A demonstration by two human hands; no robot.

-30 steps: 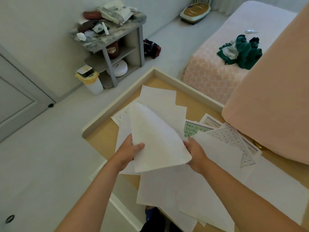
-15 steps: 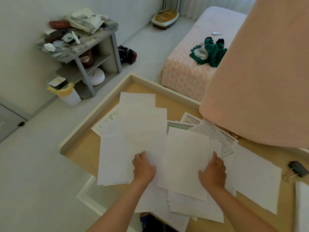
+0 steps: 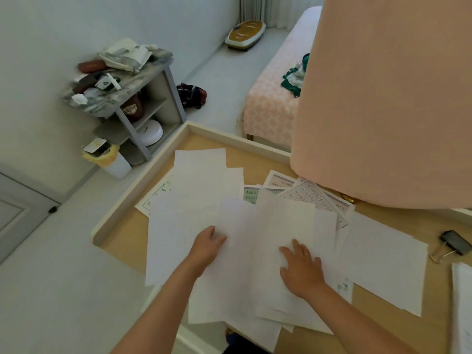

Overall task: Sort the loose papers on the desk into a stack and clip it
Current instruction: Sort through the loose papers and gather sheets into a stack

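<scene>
Several loose white sheets (image 3: 199, 175) lie fanned and overlapping on the wooden desk (image 3: 122, 241); printed sheets (image 3: 315, 196) stick out beneath them at the back. My left hand (image 3: 208, 247) is at the left edge of a top sheet (image 3: 245, 251), fingers curled onto its edge. My right hand (image 3: 301, 270) rests flat on the pile with fingers spread. A black binder clip (image 3: 452, 245) with silver handles lies on the desk at the right, apart from both hands.
The desk has a raised cream rim (image 3: 143, 185) at the left and back. A large pink fabric-covered shape (image 3: 383, 98) overhangs the desk's back right. Another white sheet (image 3: 383, 261) and a paper pile (image 3: 463, 307) lie at the right. Some sheets overhang the front edge.
The sheet held up in both hands a second ago now lies on the pile. My right hand has moved from its edge to flat on top; the view shifted right.
</scene>
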